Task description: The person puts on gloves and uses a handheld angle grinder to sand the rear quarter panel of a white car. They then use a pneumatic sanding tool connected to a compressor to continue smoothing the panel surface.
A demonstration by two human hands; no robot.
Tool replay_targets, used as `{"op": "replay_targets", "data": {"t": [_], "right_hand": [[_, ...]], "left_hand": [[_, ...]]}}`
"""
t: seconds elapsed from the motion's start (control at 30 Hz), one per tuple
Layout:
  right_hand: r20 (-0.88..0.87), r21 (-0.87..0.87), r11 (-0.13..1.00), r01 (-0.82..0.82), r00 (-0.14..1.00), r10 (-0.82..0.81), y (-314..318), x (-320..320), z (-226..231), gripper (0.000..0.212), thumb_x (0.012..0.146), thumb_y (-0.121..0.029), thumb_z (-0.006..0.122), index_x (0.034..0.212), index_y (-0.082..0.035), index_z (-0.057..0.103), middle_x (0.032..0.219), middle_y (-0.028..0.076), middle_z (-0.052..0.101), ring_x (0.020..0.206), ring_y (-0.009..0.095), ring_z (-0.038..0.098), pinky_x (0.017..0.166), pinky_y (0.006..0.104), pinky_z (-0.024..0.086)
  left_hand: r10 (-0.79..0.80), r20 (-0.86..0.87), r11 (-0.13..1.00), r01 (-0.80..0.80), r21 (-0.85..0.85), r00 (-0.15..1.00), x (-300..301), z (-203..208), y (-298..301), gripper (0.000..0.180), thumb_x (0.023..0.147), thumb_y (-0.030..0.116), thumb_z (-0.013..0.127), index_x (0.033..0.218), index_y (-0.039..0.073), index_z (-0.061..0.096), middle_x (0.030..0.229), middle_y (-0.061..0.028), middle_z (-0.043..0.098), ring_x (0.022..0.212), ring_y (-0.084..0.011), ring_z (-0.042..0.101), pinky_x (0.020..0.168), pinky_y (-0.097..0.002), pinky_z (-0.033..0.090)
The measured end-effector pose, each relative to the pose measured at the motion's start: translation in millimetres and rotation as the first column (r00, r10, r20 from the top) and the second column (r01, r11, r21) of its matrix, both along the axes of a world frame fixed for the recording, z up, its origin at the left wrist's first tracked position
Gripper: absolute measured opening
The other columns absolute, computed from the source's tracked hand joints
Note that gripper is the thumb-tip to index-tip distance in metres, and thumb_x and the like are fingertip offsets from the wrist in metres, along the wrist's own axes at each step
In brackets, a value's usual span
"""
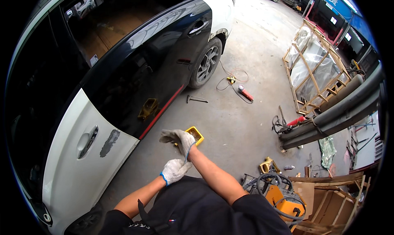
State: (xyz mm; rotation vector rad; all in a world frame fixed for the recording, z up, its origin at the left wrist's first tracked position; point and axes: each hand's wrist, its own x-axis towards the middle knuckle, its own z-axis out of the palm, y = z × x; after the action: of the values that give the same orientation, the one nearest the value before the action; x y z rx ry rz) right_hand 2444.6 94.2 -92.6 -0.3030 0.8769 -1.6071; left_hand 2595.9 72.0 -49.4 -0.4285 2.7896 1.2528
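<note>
Both of my hands wear white knitted work gloves with blue cuff edges. My left hand [174,171] is closed at my right wrist, its fingers on the cuff of the right glove [189,148]. My right hand [179,138] points left with the fingers stretched out, the glove's fingertips looking loose and greyish. Partly behind my right hand, a yellow square tray [199,135] with small brownish pieces in it stands on the floor. To my left is a car with a white front door [74,124] bearing a grey bare patch [109,143], and a black rear door [135,79].
A T-shaped metal tool [198,99] and a red angle grinder [246,94] with a cable lie on the floor ahead. At right are a grey lift post [328,122], a wooden crate frame [310,66] with plastic-wrapped contents, and an orange machine [283,200] with hoses.
</note>
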Motion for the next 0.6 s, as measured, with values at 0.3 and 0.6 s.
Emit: {"op": "replay_targets", "data": {"t": [0.3, 0.6], "right_hand": [[-0.368, 0.299, 0.949, 0.1, 0.93, 0.018, -8, -8, -39, 0.031, 0.089, -0.02, 0.059, 0.113, -0.001, 0.064, 0.106, 0.012, 0.066, 0.096, 0.021, 0.065, 0.075, 0.0304, 0.053], [-0.107, 0.229, 0.947, 0.225, 0.973, -0.205, -49, 0, -30, 0.044, 0.098, -0.034, 0.052, 0.128, -0.003, 0.058, 0.124, 0.011, 0.063, 0.101, 0.028, 0.064, 0.091, 0.0359, 0.05]], "left_hand": [[-0.131, 0.058, 0.991, 0.128, 0.046, 0.99, -11, 25, -15, 0.049, 0.095, 0.045, 0.052, 0.079, 0.002, 0.07, 0.072, -0.0188, 0.067, 0.072, -0.0349, 0.067, 0.069, -0.0431, 0.051], [-0.189, 0.051, 0.977, 0.182, 0.112, 0.981, -8, 50, -64, 0.045, 0.091, 0.041, 0.055, 0.079, 0.0, 0.069, 0.074, -0.0198, 0.067, 0.072, -0.0358, 0.066, 0.069, -0.0439, 0.051]]}}
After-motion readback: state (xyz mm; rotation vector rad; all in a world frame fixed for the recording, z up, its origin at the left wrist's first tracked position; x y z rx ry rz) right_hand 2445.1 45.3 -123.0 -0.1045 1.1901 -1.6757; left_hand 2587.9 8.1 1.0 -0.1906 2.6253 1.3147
